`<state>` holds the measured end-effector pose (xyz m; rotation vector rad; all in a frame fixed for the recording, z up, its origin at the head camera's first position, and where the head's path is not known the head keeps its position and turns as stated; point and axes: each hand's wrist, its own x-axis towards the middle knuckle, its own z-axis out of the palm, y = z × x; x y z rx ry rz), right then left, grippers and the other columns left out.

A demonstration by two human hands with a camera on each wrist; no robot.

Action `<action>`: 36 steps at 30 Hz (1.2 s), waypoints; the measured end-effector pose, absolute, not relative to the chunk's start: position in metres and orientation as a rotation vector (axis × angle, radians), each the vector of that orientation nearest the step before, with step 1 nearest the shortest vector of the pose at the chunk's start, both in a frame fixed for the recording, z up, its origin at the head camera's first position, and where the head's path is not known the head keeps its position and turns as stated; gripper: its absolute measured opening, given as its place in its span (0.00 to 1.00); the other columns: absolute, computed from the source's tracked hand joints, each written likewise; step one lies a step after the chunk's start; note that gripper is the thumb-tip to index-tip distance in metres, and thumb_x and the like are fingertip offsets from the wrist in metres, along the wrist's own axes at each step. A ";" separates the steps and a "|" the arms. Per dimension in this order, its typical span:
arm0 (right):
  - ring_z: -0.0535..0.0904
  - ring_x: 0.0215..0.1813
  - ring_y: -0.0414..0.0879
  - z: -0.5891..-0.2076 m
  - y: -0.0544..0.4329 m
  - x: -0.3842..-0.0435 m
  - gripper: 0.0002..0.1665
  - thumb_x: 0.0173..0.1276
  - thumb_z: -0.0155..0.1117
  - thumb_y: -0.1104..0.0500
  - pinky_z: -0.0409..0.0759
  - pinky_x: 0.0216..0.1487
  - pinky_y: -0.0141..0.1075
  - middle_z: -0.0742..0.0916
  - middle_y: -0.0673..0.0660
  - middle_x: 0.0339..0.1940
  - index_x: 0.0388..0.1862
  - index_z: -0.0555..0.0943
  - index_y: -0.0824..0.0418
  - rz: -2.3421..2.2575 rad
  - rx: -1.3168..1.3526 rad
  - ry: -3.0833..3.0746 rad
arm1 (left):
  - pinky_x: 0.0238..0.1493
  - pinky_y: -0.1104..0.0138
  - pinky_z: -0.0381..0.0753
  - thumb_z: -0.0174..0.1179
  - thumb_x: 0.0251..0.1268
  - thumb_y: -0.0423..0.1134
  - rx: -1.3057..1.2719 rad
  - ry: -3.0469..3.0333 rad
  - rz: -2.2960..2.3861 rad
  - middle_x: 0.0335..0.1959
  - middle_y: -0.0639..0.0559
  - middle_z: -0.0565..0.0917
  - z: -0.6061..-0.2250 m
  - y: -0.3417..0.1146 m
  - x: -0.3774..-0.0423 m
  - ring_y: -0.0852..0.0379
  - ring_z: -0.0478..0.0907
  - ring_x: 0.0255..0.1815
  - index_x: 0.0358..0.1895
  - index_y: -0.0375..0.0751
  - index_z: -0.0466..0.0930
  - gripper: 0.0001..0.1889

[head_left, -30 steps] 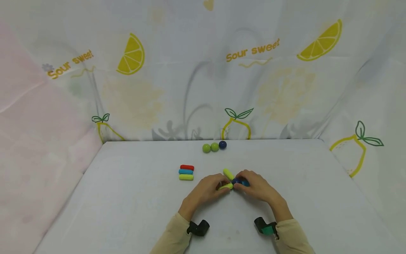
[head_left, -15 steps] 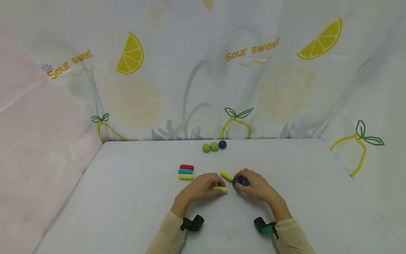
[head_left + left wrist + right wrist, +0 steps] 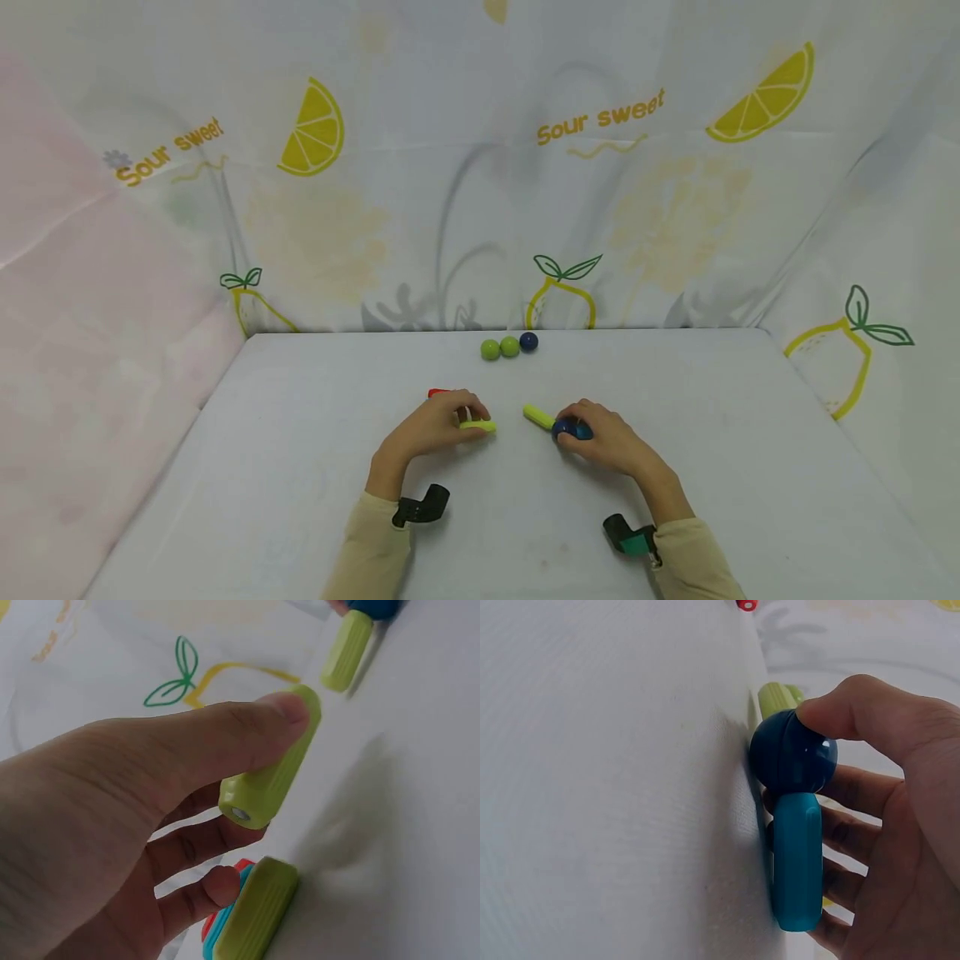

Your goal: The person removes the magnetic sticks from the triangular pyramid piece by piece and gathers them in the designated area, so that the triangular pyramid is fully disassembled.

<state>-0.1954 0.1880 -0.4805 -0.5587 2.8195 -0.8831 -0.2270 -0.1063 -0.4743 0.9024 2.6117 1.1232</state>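
My left hand [image 3: 429,427] pinches a yellow-green magnetic rod [image 3: 283,766] between thumb and fingers; a metal dot shows at its near end. Right below that hand lies a row of rods: yellow-green [image 3: 259,909], blue [image 3: 228,921] and red [image 3: 437,392], partly hidden by the hand in the head view. My right hand [image 3: 617,439] grips a dark blue ball [image 3: 791,755], thumb on top of it. A teal-blue rod [image 3: 797,862] joins the ball and runs along the fingers. From the ball's other side a second yellow-green rod [image 3: 537,415] points toward the back left.
Two green balls [image 3: 490,349] and another dark blue ball [image 3: 528,342] sit in a line near the back edge of the white table [image 3: 315,367]. Behind it hangs a lemon-print cloth [image 3: 450,208]. Each wrist wears a black camera [image 3: 423,504].
My left hand has carried its yellow-green rod away from the ball, leftward over the row of rods. The right hand stays put with the ball; the rod attached there has swung slightly left.
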 end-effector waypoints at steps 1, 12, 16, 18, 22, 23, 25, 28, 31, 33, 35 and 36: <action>0.76 0.48 0.46 -0.481 0.188 -0.195 0.18 0.65 0.62 0.52 0.73 0.50 0.49 0.82 0.53 0.47 0.51 0.79 0.58 -0.883 -0.558 2.819 | 0.39 0.72 0.74 0.68 0.55 0.41 0.893 2.615 1.121 0.35 0.61 0.82 -0.474 -0.111 -0.228 0.64 0.73 0.35 0.38 0.51 0.82 0.08; 0.76 0.48 0.47 -0.481 0.189 -0.196 0.18 0.65 0.62 0.52 0.73 0.49 0.49 0.82 0.54 0.48 0.51 0.78 0.58 -0.897 -0.561 2.808 | 0.35 0.72 0.71 0.70 0.53 0.42 0.760 2.737 1.067 0.32 0.60 0.79 -0.467 -0.141 -0.228 0.62 0.71 0.33 0.35 0.52 0.85 0.07; 0.76 0.48 0.46 -0.481 0.190 -0.196 0.18 0.65 0.62 0.52 0.73 0.49 0.48 0.82 0.54 0.48 0.51 0.78 0.57 -0.893 -0.564 2.808 | 0.36 0.72 0.71 0.70 0.51 0.40 0.735 2.735 1.049 0.32 0.59 0.79 -0.469 -0.148 -0.227 0.63 0.70 0.33 0.35 0.50 0.84 0.07; 0.76 0.48 0.46 -0.482 0.190 -0.196 0.18 0.65 0.62 0.52 0.73 0.49 0.47 0.82 0.53 0.48 0.51 0.78 0.57 -0.895 -0.566 2.806 | 0.36 0.72 0.71 0.71 0.51 0.39 0.747 2.733 1.044 0.31 0.58 0.79 -0.471 -0.150 -0.227 0.63 0.70 0.33 0.35 0.48 0.84 0.08; 0.75 0.47 0.46 -0.481 0.190 -0.196 0.18 0.65 0.62 0.52 0.73 0.47 0.44 0.81 0.53 0.47 0.51 0.78 0.58 -0.910 -0.568 2.791 | 0.36 0.72 0.70 0.71 0.51 0.39 0.772 2.736 1.030 0.30 0.57 0.77 -0.473 -0.150 -0.229 0.63 0.69 0.32 0.35 0.47 0.83 0.08; 0.75 0.47 0.46 -0.481 0.190 -0.196 0.18 0.65 0.62 0.52 0.73 0.47 0.44 0.81 0.53 0.47 0.51 0.78 0.58 -0.915 -0.569 2.786 | 0.35 0.72 0.69 0.71 0.50 0.39 0.782 2.736 1.032 0.30 0.57 0.76 -0.474 -0.150 -0.229 0.62 0.69 0.32 0.35 0.47 0.83 0.09; 0.75 0.46 0.46 -0.481 0.191 -0.197 0.18 0.65 0.62 0.52 0.73 0.47 0.44 0.81 0.53 0.46 0.51 0.78 0.58 -0.918 -0.573 2.780 | 0.35 0.72 0.69 0.71 0.50 0.38 0.784 2.736 1.042 0.30 0.55 0.76 -0.475 -0.149 -0.230 0.60 0.70 0.33 0.34 0.46 0.82 0.09; 0.75 0.47 0.46 -0.480 0.191 -0.197 0.18 0.65 0.62 0.52 0.72 0.48 0.45 0.81 0.53 0.46 0.51 0.78 0.58 -0.922 -0.585 2.779 | 0.36 0.72 0.70 0.71 0.50 0.37 0.783 2.728 1.067 0.30 0.53 0.76 -0.476 -0.149 -0.232 0.57 0.71 0.33 0.34 0.45 0.81 0.09; 0.75 0.47 0.47 -0.479 0.192 -0.197 0.18 0.65 0.62 0.51 0.71 0.49 0.48 0.81 0.53 0.46 0.51 0.78 0.58 -0.921 -0.596 2.780 | 0.36 0.71 0.69 0.71 0.49 0.37 0.775 2.725 1.071 0.30 0.51 0.75 -0.475 -0.148 -0.232 0.56 0.71 0.34 0.34 0.45 0.81 0.09; 0.75 0.47 0.47 -0.479 0.193 -0.196 0.19 0.65 0.62 0.51 0.71 0.49 0.49 0.81 0.53 0.45 0.51 0.78 0.58 -0.919 -0.604 2.781 | 0.38 0.71 0.70 0.72 0.49 0.38 0.755 2.727 1.070 0.31 0.51 0.75 -0.473 -0.146 -0.231 0.56 0.71 0.35 0.34 0.46 0.81 0.10; 0.75 0.47 0.47 -0.479 0.193 -0.196 0.18 0.65 0.62 0.51 0.70 0.50 0.49 0.81 0.53 0.45 0.51 0.78 0.58 -0.923 -0.605 2.778 | 0.40 0.69 0.71 0.72 0.49 0.39 0.740 2.732 1.071 0.33 0.50 0.76 -0.471 -0.144 -0.231 0.55 0.72 0.36 0.34 0.46 0.81 0.10; 0.75 0.47 0.47 -0.479 0.193 -0.195 0.18 0.65 0.62 0.51 0.70 0.50 0.48 0.81 0.52 0.46 0.51 0.78 0.58 -0.920 -0.609 2.778 | 0.41 0.68 0.71 0.72 0.50 0.40 0.735 2.736 1.075 0.33 0.50 0.76 -0.470 -0.142 -0.231 0.54 0.72 0.37 0.34 0.46 0.81 0.10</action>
